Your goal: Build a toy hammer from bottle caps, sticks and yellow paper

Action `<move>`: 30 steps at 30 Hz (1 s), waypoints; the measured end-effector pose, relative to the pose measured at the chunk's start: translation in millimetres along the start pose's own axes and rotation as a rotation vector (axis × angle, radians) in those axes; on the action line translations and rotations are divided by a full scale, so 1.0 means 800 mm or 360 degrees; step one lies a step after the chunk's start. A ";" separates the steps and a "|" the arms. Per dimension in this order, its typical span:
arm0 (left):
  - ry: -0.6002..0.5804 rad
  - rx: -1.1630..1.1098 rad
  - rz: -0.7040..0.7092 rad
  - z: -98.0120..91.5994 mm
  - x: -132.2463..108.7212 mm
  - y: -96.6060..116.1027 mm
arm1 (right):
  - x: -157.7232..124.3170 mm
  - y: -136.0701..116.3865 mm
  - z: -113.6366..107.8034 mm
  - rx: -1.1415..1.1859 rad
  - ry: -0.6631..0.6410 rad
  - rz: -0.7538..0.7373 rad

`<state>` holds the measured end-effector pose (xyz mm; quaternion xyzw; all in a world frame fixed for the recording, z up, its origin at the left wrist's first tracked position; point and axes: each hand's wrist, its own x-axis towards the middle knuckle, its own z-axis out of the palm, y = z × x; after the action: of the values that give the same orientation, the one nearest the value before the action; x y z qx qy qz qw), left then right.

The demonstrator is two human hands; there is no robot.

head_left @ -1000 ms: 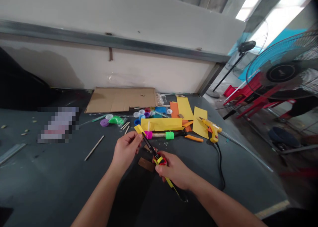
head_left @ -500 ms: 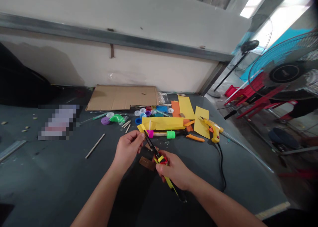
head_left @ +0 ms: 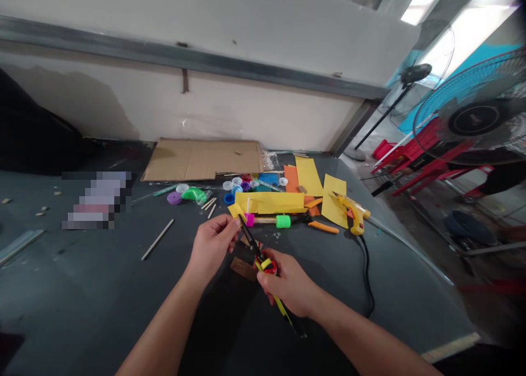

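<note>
My left hand [head_left: 216,239] is closed, thumb and fingers pinching a small piece of yellow card [head_left: 234,210]. In my right hand [head_left: 285,280] is a yellow and red utility knife [head_left: 266,265], its long black blade slanting up to my left fingertips. The blade tip is at the card's near edge; whether it cuts in cannot be seen. Just beyond lie a magenta cap [head_left: 249,220] and a green cap [head_left: 283,221] with a wooden stick between them. Behind these rests a folded yellow card strip [head_left: 271,203]. A brown cardboard scrap [head_left: 243,268] lies beneath my hands.
On the right are a yellow glue gun [head_left: 354,214] with a black cord and orange-handled pliers [head_left: 323,227]. Bottle caps [head_left: 236,189] and flat cardboard [head_left: 201,159] lie toward the wall. A loose stick [head_left: 158,239] is at left. A fan [head_left: 474,118] stands beyond the table.
Both hands keep nearly the same position, with the knife still against the yellow card. The view has shifted very slightly.
</note>
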<state>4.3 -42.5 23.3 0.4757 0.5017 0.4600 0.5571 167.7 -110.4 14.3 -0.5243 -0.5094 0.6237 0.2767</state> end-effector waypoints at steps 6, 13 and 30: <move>-0.0038 0.0012 -0.0038 0.002 0.000 0.001 | -0.003 -0.008 -0.001 -0.0035 -0.0005 -0.0060; -0.0069 0.0077 -0.0034 0.001 -0.001 -0.001 | -0.006 -0.013 -0.004 -0.0174 0.0040 -0.0045; 0.0189 0.0743 0.0359 -0.003 -0.006 -0.001 | -0.011 -0.015 0.002 -0.0363 0.0084 -0.0198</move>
<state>1.3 -47.1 22.7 0.6164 0.5699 0.4181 0.3471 166.3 -114.7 28.6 -0.5360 -0.6011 0.5295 0.2667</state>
